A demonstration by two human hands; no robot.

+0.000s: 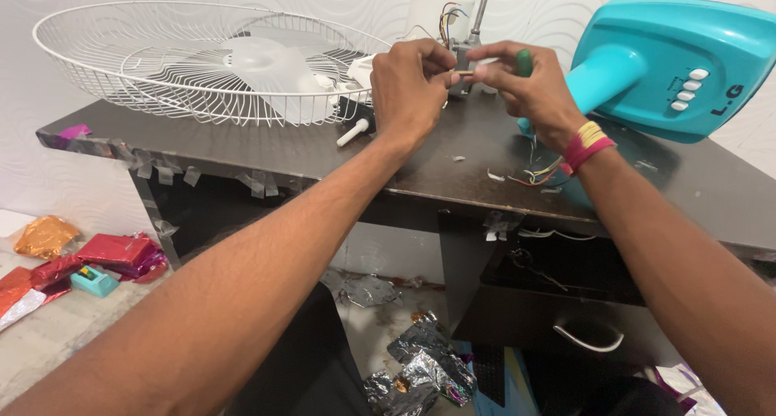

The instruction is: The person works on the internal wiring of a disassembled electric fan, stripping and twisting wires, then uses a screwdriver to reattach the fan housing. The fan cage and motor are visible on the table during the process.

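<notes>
Both my hands are raised over a dark table [242, 145], close together in front of a white fan motor housing [440, 8] with coloured wires and a metal shaft. My left hand [408, 88] pinches something small between thumb and finger; what it is I cannot tell. My right hand [529, 88] grips a green-handled screwdriver [525, 62] whose tip points left toward the left hand's fingers. A red and yellow band sits on my right wrist.
A white wire fan guard [105, 68] with white blades lies on the table at left. A turquoise fan base [687, 60] with white buttons stands at right. A white plastic peg [353, 132] and loose wires [537, 173] lie on the table. Foil wrappers litter the floor.
</notes>
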